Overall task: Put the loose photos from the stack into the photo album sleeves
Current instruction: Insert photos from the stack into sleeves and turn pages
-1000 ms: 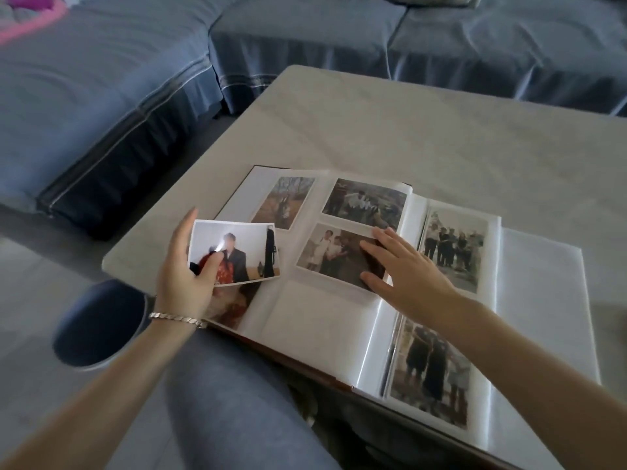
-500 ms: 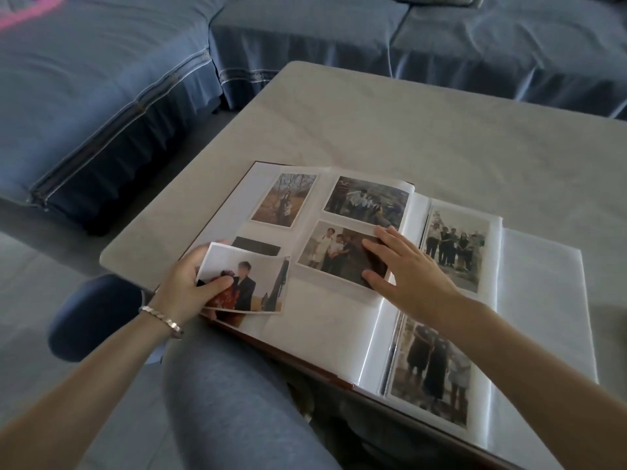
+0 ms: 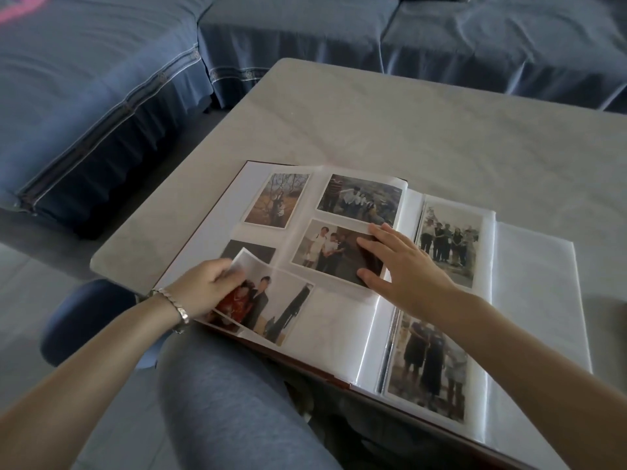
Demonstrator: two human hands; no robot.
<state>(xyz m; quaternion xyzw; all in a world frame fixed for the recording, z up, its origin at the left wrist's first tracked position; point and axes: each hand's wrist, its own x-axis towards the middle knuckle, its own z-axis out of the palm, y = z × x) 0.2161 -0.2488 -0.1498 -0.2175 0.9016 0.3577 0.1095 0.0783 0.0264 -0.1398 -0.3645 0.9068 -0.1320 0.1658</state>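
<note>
Head view: left hand (image 3: 207, 286) grip pinches the photo (image 3: 271, 307), long axis slanting down-right, apparently partway inside album sleeve (image 3: 334, 317).

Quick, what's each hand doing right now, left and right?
Left hand: closed, pinching the loose photo by its left edge.
Right hand: open, fingers pressing flat on the album page.

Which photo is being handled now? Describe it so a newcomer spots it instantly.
Start at the open album on the pale table and go to its left page's near corner. There the left hand holds the loose photo. Unlike the flat sleeved prints around it, it sits askew with a curled corner, showing someone in red beside a dark suit.
</note>
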